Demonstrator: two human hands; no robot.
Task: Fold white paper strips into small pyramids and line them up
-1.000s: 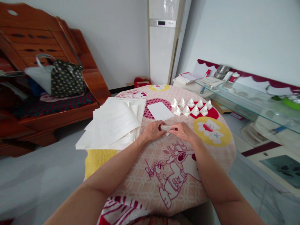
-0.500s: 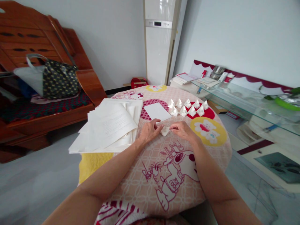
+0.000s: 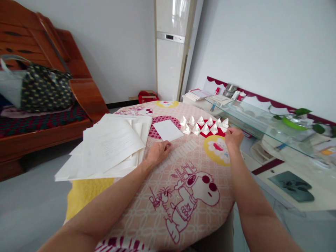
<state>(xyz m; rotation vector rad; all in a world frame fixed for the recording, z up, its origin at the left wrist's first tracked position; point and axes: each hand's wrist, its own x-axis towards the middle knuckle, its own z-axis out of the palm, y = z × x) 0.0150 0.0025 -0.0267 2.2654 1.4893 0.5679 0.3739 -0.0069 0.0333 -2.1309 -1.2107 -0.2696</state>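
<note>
Several folded white paper pyramids [image 3: 205, 129] stand in two rows on the far right part of the table. My right hand [image 3: 234, 137] is at the right end of the rows, its fingertips pinched on the lower edge of a folded paper pyramid [image 3: 224, 125]. My left hand [image 3: 159, 153] rests on the tablecloth with its fingers curled together, and I see nothing in them. Just beyond it lies a flat square white sheet [image 3: 168, 130]. Left of that hand is a large, uneven pile of white paper [image 3: 105, 147], the top sheet showing faint print.
A patterned pink tablecloth [image 3: 147, 213] covers the round table. To the right is a glass-topped stand [image 3: 252, 120] carrying cups, papers and a plant. A wooden bench [image 3: 86, 91] with a dark patterned bag [image 3: 47, 89] stands at the left, a tall white cabinet unit [image 3: 170, 66] behind.
My right hand has moved right and away from me, carrying the folded paper from between my hands to the end of the front row. My left hand has let go of it. The view has shifted right.
</note>
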